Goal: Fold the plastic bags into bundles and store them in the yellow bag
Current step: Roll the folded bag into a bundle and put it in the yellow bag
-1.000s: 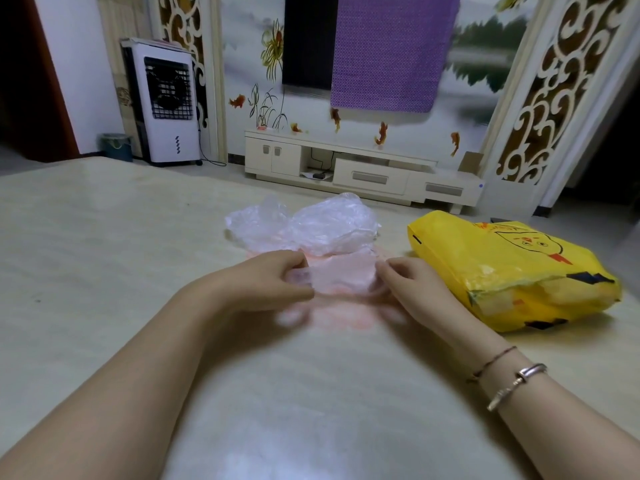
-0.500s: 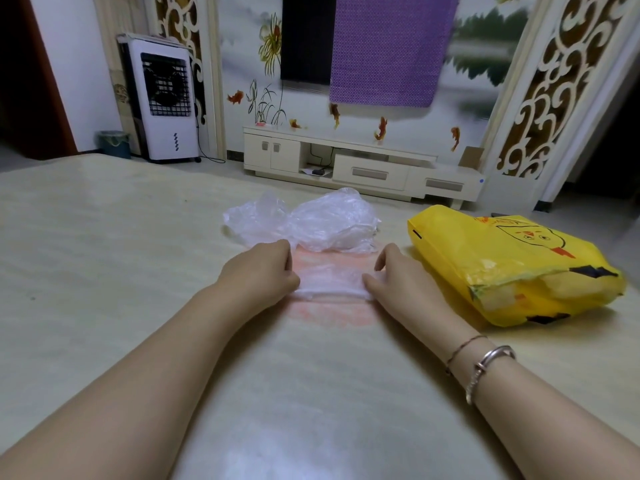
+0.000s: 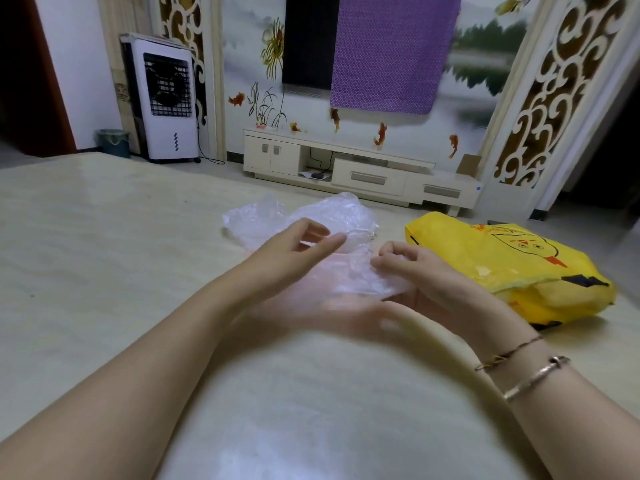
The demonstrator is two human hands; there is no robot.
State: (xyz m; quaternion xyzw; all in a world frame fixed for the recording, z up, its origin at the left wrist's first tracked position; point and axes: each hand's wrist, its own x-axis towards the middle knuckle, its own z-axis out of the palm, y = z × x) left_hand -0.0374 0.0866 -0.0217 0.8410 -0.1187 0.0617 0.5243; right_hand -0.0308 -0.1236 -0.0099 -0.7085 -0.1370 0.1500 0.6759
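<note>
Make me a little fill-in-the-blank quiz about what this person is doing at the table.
1. The right hand pinches a clear plastic bag, while the left hand's fingers are ____.
2. The storage bag is coloured ____.
3. It lies to the ____ of both hands.
4. The bracelets sit on the ____ wrist.

Missing words: open; yellow; right; right
</note>
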